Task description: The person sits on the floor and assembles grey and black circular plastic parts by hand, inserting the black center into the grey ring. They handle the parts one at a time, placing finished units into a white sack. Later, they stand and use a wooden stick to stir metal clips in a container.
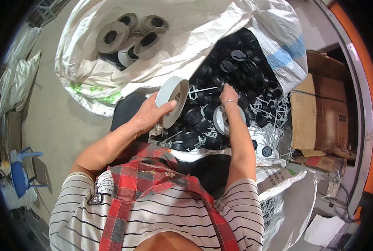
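My left hand [154, 112] is closed on a light grey, round plastic part [169, 98], a thick ring with a ribbed centre, held tilted on its edge. The thumb lies across its face. My right hand [227, 93] reaches into a heap of black round plastic caps [196, 119], its fingers drawn together against the pieces. What they grip, if anything, is hidden among the black parts. Beneath my right wrist lies a second pale grey ring [220, 121], partly covered by the forearm. Thin grey plastic sprues [278, 113] are scattered over and between the caps.
A white woven sack [182, 50] at the far left holds several grey round parts [112, 37]. Another white sack [291, 201] lies at the near right. Cardboard boxes [320, 108] stand to the right, beside an orange-edged frame [362, 67]. A blue stool-like object [21, 173] is at left.
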Available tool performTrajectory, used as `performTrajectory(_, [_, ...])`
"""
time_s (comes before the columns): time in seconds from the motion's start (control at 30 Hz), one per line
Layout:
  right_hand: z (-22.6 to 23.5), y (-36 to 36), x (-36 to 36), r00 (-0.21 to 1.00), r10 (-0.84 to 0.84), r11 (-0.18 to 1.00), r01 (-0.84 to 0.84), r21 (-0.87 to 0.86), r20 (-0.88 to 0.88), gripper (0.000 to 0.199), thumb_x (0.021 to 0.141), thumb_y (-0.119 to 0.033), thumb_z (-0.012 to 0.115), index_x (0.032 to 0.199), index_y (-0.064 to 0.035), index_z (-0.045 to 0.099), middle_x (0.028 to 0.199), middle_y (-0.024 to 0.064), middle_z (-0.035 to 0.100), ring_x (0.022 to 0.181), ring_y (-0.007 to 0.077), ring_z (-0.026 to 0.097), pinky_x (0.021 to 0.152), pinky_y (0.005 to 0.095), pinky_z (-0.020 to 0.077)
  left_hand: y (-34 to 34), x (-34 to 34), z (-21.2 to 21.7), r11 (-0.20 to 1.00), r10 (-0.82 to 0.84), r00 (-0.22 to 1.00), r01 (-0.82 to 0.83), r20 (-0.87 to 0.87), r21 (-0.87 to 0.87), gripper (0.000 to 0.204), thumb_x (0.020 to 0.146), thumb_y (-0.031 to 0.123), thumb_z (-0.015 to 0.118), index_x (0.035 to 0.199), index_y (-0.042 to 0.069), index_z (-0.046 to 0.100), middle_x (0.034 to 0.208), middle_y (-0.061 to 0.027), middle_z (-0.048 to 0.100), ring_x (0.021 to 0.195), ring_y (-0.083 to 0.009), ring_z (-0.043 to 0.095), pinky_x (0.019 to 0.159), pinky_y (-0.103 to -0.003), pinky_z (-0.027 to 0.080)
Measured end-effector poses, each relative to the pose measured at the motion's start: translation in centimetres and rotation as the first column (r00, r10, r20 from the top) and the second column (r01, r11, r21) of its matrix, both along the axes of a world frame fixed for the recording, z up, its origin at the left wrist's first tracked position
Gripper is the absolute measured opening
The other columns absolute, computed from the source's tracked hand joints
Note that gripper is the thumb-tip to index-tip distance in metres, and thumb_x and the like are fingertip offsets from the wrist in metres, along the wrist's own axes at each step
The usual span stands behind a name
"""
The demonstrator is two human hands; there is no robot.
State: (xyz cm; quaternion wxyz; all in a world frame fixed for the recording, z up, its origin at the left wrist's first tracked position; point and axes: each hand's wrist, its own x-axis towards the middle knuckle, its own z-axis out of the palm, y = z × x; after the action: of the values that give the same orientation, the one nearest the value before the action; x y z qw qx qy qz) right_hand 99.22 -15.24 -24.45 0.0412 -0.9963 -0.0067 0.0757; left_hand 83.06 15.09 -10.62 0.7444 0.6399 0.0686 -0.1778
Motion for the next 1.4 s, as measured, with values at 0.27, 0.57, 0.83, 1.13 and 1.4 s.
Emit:
performTrajectory(0.27, [13.6,6.1,-9.0,0.996,0.038,0.607,-0.087,0.790,0.081,0.026,0.079,-0.021,0.070,0.091,0.0026,0.068,0.071,0.0178,0.065,0.067,0.0322,0.064,0.065,0.0363,0.0504,-2.0,0.2,-1.1,0.886,0.027,0.988,-0.093,-0.149,-0.454,0.043,0.095,0.029,0.055,0.125,-0.002,0.048,0.115,-0.0096,0.059,0.103,-0.0159,0.059,0.091,-0.034,0.049])
performTrajectory(0.57, [19.5,10.0,-15.5,0.931,0.362,0.867,-0.356,0.350,0.052,0.076,0.064,-0.035,0.081,0.121,0.0022,0.045,0.108,0.0221,0.050,0.098,0.0398,0.055,0.087,0.0415,0.0476,-1.6,-2.6,0.0,0.925,-0.047,0.991,-0.003,-0.123,-0.379,0.047,0.092,0.034,0.059,0.122,-0.001,0.049,0.109,-0.0097,0.059,0.088,-0.0183,0.062,0.072,-0.034,0.055])
performTrajectory(0.83, [20.2,9.0,-17.0,0.581,0.760,0.520,-0.812,0.265,0.291,0.074,0.055,-0.011,0.077,0.119,0.0024,0.043,0.110,0.0176,0.049,0.102,0.0349,0.050,0.087,0.0387,0.0473,0.6,-3.9,2.9,0.904,-0.225,0.959,0.140,-0.172,-0.404,0.044,0.093,0.037,0.057,0.109,-0.004,0.056,0.097,-0.0120,0.064,0.086,-0.0192,0.065,0.075,-0.040,0.055])
performTrajectory(1.13, [20.4,8.3,-18.9,0.343,0.908,0.341,-0.939,0.052,0.242,0.082,0.052,-0.015,0.080,0.123,0.0040,0.042,0.105,0.0128,0.047,0.097,0.0284,0.050,0.079,0.0320,0.0517,1.9,-3.5,2.0,0.862,-0.427,0.877,0.322,-0.220,-0.392,0.037,0.089,0.032,0.064,0.101,-0.003,0.062,0.090,-0.0063,0.065,0.074,-0.0132,0.062,0.064,-0.029,0.052])
performTrajectory(1.4, [18.8,8.6,-18.4,0.485,0.833,0.457,-0.874,0.164,0.264,0.080,0.054,-0.012,0.080,0.123,0.0029,0.042,0.107,0.0184,0.050,0.100,0.0356,0.052,0.082,0.0393,0.0501,1.3,-3.0,0.4,0.910,-0.301,0.898,0.170,-0.321,-0.378,0.036,0.088,0.038,0.064,0.095,0.002,0.065,0.072,-0.0022,0.063,0.054,-0.0082,0.055,0.041,-0.023,0.039])
